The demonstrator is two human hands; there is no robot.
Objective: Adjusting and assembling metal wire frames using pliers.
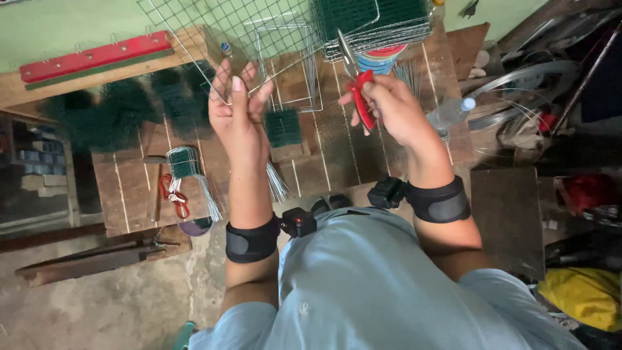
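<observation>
gripping is split between both hands. right hand (389, 110) is closed around the red handles of long-nose pliers (355, 87), tips pointing up and away toward the mesh. left hand (238, 113) pinches the lower corner of a bare wire mesh panel (220, 29), fingers wrapped over its edge, panel tilted up off the wooden workbench (324, 155).

just beyond the pliers tips lies a stack of green mesh panels (372, 19), judged to be finished stock. below the left hand sit bundles of cut wire ties (188, 170) and a second pair of red-handled pliers (173, 194), untouched.

progress, as a judgement: the held panel appears not yet joined; pliers are not touching it.
</observation>
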